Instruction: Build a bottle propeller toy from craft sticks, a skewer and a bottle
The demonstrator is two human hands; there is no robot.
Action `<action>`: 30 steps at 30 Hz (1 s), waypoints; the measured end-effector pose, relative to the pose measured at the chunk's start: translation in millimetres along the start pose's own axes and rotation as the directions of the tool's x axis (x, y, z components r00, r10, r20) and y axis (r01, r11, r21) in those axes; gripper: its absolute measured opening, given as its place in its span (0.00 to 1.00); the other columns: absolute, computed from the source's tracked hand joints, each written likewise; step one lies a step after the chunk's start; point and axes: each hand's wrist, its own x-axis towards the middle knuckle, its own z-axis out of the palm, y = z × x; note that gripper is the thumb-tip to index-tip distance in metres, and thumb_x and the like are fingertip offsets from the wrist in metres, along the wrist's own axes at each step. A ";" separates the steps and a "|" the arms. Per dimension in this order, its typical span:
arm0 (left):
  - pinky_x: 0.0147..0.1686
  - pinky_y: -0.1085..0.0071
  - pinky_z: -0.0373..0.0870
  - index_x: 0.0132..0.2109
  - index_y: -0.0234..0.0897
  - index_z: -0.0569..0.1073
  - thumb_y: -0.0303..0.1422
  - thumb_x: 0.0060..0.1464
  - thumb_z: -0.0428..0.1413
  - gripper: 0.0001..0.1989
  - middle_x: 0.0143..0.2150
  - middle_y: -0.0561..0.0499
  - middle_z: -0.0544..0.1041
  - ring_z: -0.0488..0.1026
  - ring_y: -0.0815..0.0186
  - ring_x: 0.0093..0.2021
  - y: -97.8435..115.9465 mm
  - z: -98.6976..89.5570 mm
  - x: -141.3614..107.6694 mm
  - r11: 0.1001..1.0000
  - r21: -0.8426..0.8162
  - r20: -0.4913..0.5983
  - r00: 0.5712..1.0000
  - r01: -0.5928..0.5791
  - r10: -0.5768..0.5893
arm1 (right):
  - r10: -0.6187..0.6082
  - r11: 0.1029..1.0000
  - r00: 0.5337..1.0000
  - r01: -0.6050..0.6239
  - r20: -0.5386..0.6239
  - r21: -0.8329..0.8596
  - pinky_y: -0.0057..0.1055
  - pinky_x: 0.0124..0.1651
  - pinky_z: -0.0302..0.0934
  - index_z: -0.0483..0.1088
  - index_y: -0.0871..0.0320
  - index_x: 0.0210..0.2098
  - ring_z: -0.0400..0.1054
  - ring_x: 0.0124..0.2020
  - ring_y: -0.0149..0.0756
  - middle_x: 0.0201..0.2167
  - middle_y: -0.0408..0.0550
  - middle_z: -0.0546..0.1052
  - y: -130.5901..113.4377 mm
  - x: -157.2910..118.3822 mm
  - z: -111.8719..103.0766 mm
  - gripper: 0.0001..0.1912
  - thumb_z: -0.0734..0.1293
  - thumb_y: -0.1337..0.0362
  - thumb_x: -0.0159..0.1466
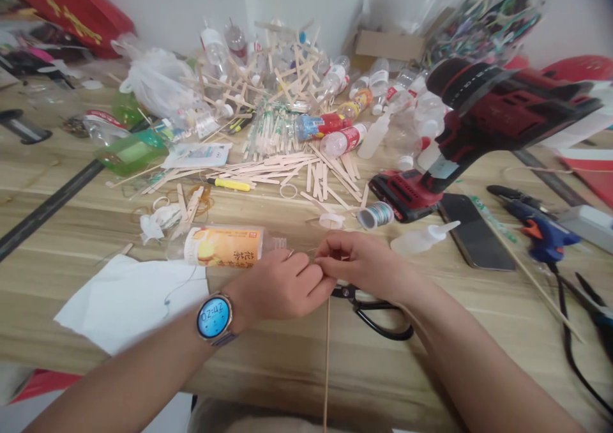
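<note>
At the thin stick [327, 356], left hand [290, 283] and right hand [364, 265] close together, fingertips pinched, contents unclear.

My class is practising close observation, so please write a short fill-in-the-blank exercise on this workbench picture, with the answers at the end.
1. The smartwatch is worn on the person's ____ wrist.
2. Near the left hand, a thin stick runs to the picture's ____ edge.
3. The scissors near the right hand have ____ handles.
4. The glue gun right of the phone has a mainly ____ body.

Missing words: left; bottom; black; blue.
</note>
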 end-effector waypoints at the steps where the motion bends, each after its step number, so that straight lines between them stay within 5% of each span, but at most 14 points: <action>1: 0.20 0.68 0.50 0.33 0.36 0.70 0.25 0.56 0.56 0.04 0.21 0.58 0.66 0.61 0.70 0.21 -0.1 -0.2 0.4 1.000 0.005 -0.003 1.000 0.002 -0.002 | 0.002 0.999 1.000 -0.001 -0.003 0.042 0.26 0.23 0.51 0.68 0.57 0.24 0.58 0.22 0.29 0.19 0.40 0.67 0.8 -0.2 1.1 0.06 0.66 0.63 0.55; 10: 0.22 0.69 0.52 0.40 0.33 0.71 0.24 0.57 0.55 0.04 0.21 0.58 0.68 0.62 0.70 0.21 -2.3 -2.2 0.0 0.997 0.054 -0.041 0.998 0.052 -0.050 | -0.022 0.840 0.997 0.057 -0.072 0.540 0.25 0.25 0.48 0.65 0.58 0.30 0.53 0.22 0.25 0.22 0.35 0.62 7.8 -3.0 7.6 0.16 0.70 0.52 0.57; 14: 0.22 0.68 0.54 0.38 0.32 0.70 0.25 0.59 0.54 0.00 0.20 0.57 0.69 0.64 0.68 0.22 0.0 -0.7 -1.5 0.988 0.041 -0.034 0.989 0.146 -0.145 | -0.039 0.816 0.993 0.095 -0.110 0.571 0.25 0.25 0.48 0.64 0.58 0.30 0.53 0.21 0.24 0.22 0.35 0.63 10.7 -0.4 11.0 0.16 0.70 0.52 0.57; 19: 0.23 0.67 0.55 0.31 0.35 0.69 0.29 0.63 0.51 0.11 0.21 0.55 0.70 0.66 0.66 0.22 4.2 4.6 -2.2 0.948 -0.024 0.074 0.946 0.317 -0.315 | -0.141 0.859 0.976 0.203 -0.165 0.469 0.26 0.26 0.51 0.63 0.57 0.30 0.56 0.22 0.26 0.22 0.36 0.65 17.1 2.6 14.7 0.13 0.65 0.54 0.62; 23: 0.25 0.69 0.58 0.34 0.36 0.72 0.35 0.65 0.47 0.14 0.27 0.52 0.77 0.73 0.66 0.26 6.3 6.6 -0.2 0.829 -0.156 0.254 0.833 0.537 -0.492 | -0.188 0.902 0.957 0.257 -0.220 0.348 0.26 0.24 0.51 0.63 0.57 0.29 0.57 0.20 0.27 0.19 0.37 0.65 19.5 2.8 14.9 0.12 0.63 0.56 0.64; 30: 0.30 0.71 0.62 0.39 0.38 0.76 0.34 0.63 0.50 0.11 0.35 0.50 0.81 0.77 0.63 0.33 2.5 2.7 10.1 0.430 -0.323 0.580 0.536 0.843 -0.614 | -0.218 0.956 0.934 0.263 -0.284 0.131 0.26 0.20 0.49 0.63 0.55 0.32 0.57 0.15 0.28 0.14 0.34 0.64 22.1 -0.5 15.0 0.07 0.59 0.61 0.66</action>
